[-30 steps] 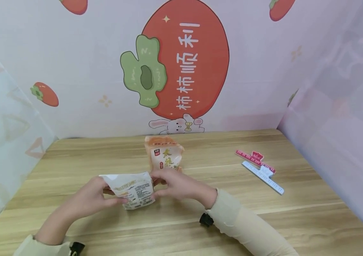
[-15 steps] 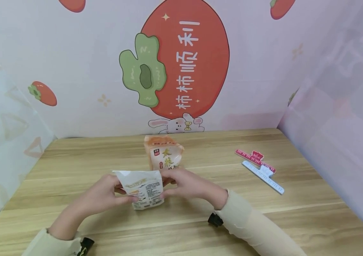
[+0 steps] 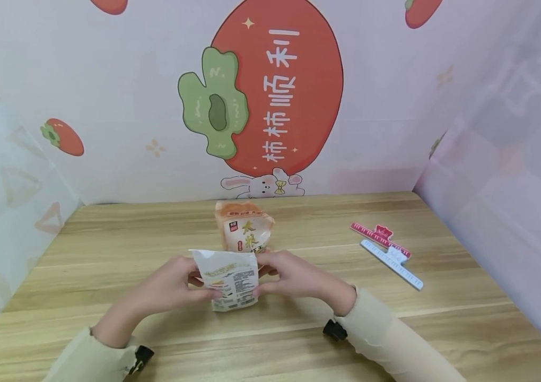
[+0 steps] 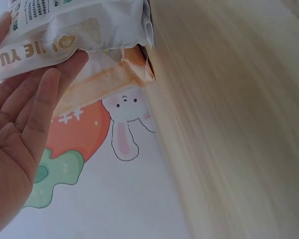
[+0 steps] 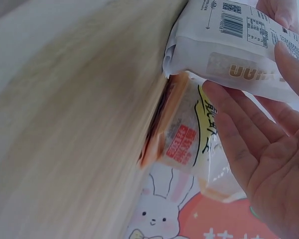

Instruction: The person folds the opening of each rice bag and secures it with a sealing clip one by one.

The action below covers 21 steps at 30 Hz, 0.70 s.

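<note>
Between both hands a white snack bag with printed text and a barcode stands upright on the table. My left hand grips its left edge, thumb on the near face and fingers behind. On the other edge, my right hand holds it the same way, as the right wrist view shows with the bag between thumb and fingers. Just behind is an orange and white food bag, its lower part hidden by the white bag and right hand.
At the right lie a red sealing clip and a light blue sealing clip, close together. The wooden table ends at a printed cloth wall at the back, with cloth at both sides.
Both hands have carried the white bag to the right, and it now stands in front of the orange and white bag. The clips and the orange bag have stayed put.
</note>
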Available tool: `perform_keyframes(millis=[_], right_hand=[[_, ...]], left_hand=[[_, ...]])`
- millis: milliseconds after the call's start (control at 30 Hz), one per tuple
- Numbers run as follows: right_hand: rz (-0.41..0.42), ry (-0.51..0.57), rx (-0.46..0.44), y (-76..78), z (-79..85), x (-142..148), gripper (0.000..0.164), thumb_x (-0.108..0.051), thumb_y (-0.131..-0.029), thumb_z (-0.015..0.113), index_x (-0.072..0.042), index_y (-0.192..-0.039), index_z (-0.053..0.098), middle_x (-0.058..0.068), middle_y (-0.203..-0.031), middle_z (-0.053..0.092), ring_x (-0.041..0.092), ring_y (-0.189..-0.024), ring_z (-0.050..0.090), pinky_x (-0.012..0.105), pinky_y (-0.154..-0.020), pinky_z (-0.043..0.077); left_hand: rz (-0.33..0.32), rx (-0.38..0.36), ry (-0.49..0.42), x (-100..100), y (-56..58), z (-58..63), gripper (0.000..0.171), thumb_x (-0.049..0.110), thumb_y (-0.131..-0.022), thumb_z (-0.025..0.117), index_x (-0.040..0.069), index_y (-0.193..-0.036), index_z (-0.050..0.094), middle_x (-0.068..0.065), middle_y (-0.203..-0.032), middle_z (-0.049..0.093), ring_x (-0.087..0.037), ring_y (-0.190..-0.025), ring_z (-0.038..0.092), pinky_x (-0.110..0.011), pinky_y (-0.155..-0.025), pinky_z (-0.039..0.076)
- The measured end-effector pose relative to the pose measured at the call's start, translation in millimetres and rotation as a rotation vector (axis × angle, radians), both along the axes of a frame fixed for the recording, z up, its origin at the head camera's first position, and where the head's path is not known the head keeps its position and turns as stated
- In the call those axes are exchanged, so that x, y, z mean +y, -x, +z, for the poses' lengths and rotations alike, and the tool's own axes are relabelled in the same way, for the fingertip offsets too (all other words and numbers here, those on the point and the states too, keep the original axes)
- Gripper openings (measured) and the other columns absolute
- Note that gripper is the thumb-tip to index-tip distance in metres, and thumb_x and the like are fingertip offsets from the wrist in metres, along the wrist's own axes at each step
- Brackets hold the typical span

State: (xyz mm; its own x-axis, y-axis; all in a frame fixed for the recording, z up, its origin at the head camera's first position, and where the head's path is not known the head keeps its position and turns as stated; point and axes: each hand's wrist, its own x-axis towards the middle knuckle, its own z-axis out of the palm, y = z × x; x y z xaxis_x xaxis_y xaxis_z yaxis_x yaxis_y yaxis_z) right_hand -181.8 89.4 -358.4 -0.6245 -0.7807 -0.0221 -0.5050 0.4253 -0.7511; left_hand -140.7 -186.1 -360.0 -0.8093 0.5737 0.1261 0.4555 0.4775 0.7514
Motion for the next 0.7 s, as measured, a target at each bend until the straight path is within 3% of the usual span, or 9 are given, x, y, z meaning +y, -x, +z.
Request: perform_keyframes(millis=[367,700], right_hand=[[-0.017,0.016,-0.029,1.4,-1.7,21.8,0.046,-0.021,-0.089,0.076,-0.012,-0.131,0.061,0.000,-0.126,0.068,0.017,-0.113,0.067,0.041,-0.101,0.052],[-0.046,0.004,-0.022,-2.0,-3.8,44.4,0.046,-0.025,-0.090,0.074,-0.012,-0.132,0.061,0.001,-0.128,0.068,0.017,-0.115,0.066,0.040,-0.101,0.052]], left_hand=[[-0.024,-0.006,0.058,19.0,8.2,3.7,0.043,0.030,-0.084,0.080,0.013,-0.122,0.068,-0.001,-0.111,0.075,-0.007,-0.087,0.071,-0.024,-0.076,0.058],[-0.072,-0.023,0.061,41.1,14.5,7.0,0.038,0.027,-0.084,0.080,0.008,-0.116,0.069,-0.003,-0.105,0.076,-0.009,-0.087,0.071,-0.022,-0.076,0.057]])
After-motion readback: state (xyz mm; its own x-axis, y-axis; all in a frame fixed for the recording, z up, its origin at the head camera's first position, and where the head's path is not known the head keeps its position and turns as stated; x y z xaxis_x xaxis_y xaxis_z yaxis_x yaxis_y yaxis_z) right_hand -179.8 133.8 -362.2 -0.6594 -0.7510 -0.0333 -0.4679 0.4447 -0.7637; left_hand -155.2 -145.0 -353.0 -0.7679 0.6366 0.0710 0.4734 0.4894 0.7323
